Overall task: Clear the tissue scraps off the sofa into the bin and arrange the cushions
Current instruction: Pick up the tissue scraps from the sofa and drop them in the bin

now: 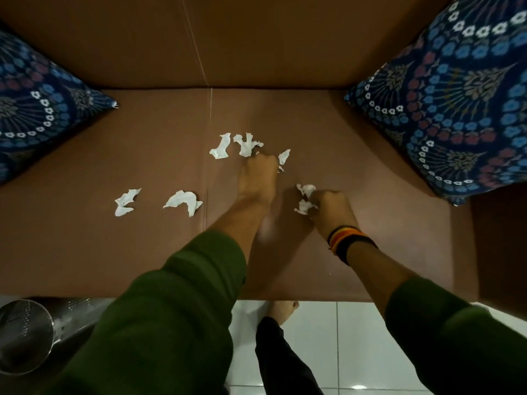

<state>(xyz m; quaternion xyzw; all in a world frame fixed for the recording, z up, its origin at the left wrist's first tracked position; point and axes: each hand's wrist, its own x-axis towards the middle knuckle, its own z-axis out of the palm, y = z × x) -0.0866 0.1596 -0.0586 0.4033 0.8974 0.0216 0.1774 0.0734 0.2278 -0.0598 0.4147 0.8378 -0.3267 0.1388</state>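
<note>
The bin [25, 334] stands by the sofa's front edge. The right hand [332, 210] is closed on scraps [305, 198]; the left hand [258, 175] pinches another scrap [246, 145]. Overfilled fists could shed pieces; four lie loose.

Sofa seat [142, 252]: smooth, matt brown covering with a stitched seam. Tissue scraps [184, 202]: thin white paper, torn and crumpled. Cushions [456, 109]: printed woven cloth, matt. Bin [25, 334]: perforated metal with a dull sheen. Floor tiles [310, 346]: white, glossy, reflecting light. Sleeves [171, 323]: soft green cloth. Wristbands [346, 242]: braided thread.
</note>
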